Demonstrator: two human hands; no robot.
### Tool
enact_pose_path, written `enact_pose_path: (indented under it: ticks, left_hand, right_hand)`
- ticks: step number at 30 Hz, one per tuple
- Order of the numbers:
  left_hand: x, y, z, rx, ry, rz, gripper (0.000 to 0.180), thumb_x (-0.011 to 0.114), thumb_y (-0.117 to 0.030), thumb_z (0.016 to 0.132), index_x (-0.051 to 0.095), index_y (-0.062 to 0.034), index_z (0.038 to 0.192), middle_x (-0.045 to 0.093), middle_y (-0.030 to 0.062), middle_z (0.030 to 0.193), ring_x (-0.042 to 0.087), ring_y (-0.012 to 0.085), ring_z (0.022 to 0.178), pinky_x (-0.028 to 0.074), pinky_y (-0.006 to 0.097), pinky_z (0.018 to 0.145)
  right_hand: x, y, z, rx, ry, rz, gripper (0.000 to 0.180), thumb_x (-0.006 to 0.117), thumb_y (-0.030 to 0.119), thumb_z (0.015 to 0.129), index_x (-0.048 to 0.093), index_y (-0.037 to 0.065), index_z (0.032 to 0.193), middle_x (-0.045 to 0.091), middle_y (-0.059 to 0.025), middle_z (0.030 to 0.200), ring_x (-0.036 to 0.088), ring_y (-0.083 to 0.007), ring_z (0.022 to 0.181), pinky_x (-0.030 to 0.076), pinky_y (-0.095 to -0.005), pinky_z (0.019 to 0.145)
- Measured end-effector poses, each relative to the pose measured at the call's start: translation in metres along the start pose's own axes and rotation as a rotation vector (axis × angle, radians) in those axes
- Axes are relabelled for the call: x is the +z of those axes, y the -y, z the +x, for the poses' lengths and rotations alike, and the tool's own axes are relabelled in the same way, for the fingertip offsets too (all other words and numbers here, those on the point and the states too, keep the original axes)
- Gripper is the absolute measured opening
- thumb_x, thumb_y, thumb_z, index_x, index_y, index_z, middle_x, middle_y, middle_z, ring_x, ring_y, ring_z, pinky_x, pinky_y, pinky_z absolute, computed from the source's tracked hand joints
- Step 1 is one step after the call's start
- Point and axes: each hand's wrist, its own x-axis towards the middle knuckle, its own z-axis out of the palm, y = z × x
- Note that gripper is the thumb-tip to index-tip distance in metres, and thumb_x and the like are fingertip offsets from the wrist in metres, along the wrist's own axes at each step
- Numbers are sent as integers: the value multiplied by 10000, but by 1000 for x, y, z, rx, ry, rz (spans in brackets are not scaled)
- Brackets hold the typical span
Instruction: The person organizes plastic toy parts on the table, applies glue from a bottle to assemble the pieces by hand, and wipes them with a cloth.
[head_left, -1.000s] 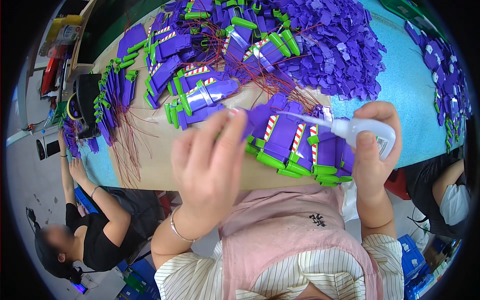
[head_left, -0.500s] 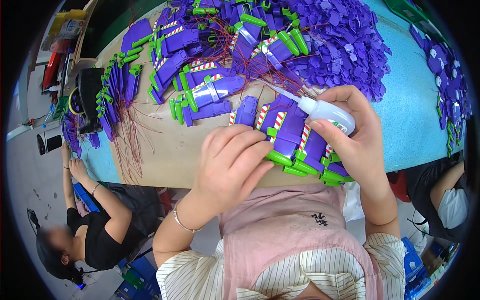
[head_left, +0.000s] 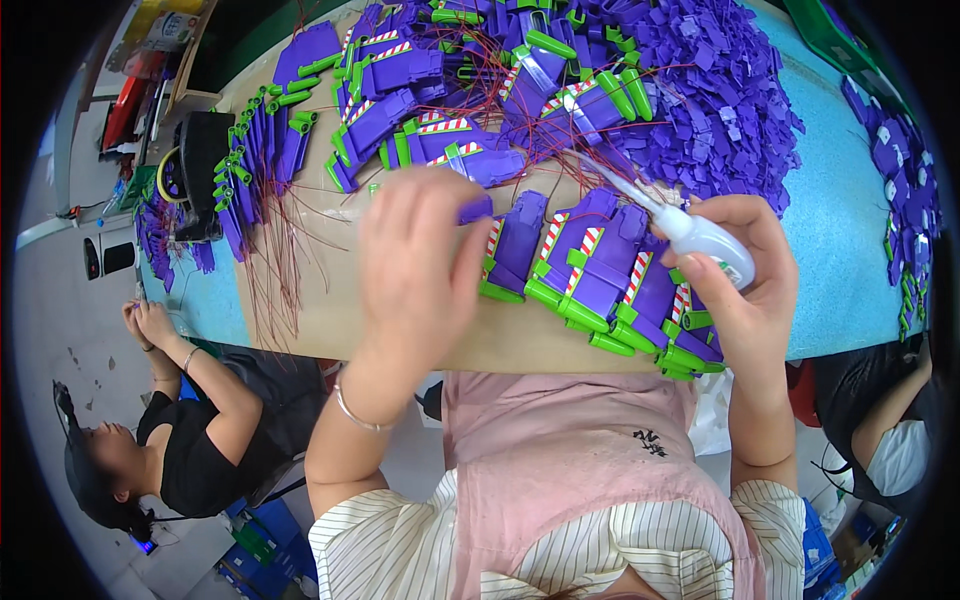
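White squeeze bottle, one: fingers of the right hand closed round its body, tilted, with the long thin nozzle pointing up and leftward; held thus, I judge, to leave the tip clear and the body free for squeezing. Left hand, one: blurred, over the table, silver bracelet at the wrist; from where I stand I cannot tell whether its fingers grip anything. Purple part, one: just beside those fingers, partly hidden by them. Purple panels, a row of several: on the table between the hands, overlapping, green ends toward the wearer, red-and-white striped edges showing; apparently fanned to save room and leave each striped edge exposed. Panel cluster, purple and green: looser, beyond the left hand. Red wires, many: tangled about the cluster and trailing over a brown sheet, perhaps laid to guard the tabletop. Loose purple pieces, one large heap: far side, seemingly kept together as stock. Black holder with yellow ring, one: at left, beside further panels. Co-worker, in black: far left, hands together near the table's edge.
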Motion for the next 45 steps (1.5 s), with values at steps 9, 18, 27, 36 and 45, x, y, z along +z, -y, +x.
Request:
enact_pose_path:
  ticks: [9,18,27,36,45]
  left_hand:
    - [10,17,-1,-113,-12,169,434,704,-78,753,576,-17,1164,583,171,1120,564,361,1014,464,433,880]
    - [-24,-40,-10,-33,166,-142,503,710,-49,679,589,-2,1165,584,165,1126,576,345,952,480,414,831]
    - [-19,-49,-6,50,226,-41,519,700,-20,633,626,-15,1146,598,147,1151,561,312,866,475,388,766]
    - [-21,-51,-4,60,227,-12,512,703,-24,631,633,-17,1138,601,140,1148,560,302,856,478,384,754]
    - [-24,-55,-4,185,206,210,531,683,-32,609,667,-83,1137,637,43,1170,526,227,799,452,322,732]
  right_hand:
    - [-27,-16,-9,-94,-52,221,373,723,193,848,523,1,1099,600,-51,888,562,-69,681,431,-184,542]
    - [-30,-27,-9,-151,-214,223,439,686,361,893,477,6,1046,517,-52,852,577,-122,740,469,-206,641]
    - [-12,-4,-18,-215,-113,65,213,711,63,837,568,0,982,605,-40,885,540,-59,732,423,-199,635]
    - [-8,-1,-16,-216,-40,2,239,734,13,805,572,-7,979,610,-54,884,571,-73,754,440,-206,642]
    - [-10,3,-15,-247,-80,65,227,728,10,812,572,-9,975,612,-53,867,570,-71,724,442,-201,618]
